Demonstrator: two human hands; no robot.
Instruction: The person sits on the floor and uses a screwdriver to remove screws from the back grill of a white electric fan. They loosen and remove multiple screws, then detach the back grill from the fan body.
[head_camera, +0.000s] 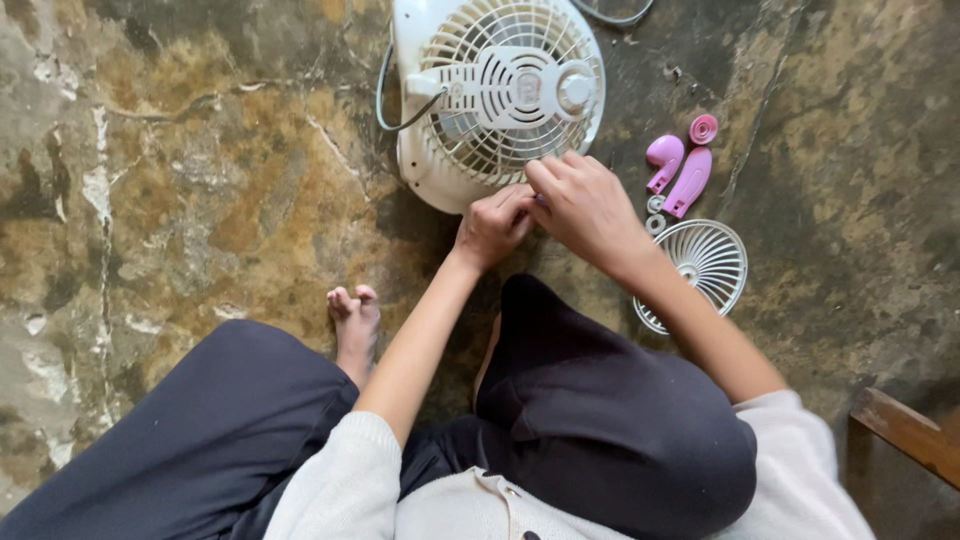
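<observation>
Both hands meet at white fan (500, 90) lower rim: left hand (492, 228) fingers curled, right hand (585, 208) fingers pinching; grasped item hidden.

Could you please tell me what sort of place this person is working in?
Probably a home floor, not a workshop: the person sits barefoot on a worn, stained stone floor, a white table fan and pink fan parts laid out on it.

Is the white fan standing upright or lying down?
Lying down. The fan rests flat on the stone floor, grille facing up at the camera, both hands at its lower edge.
</observation>
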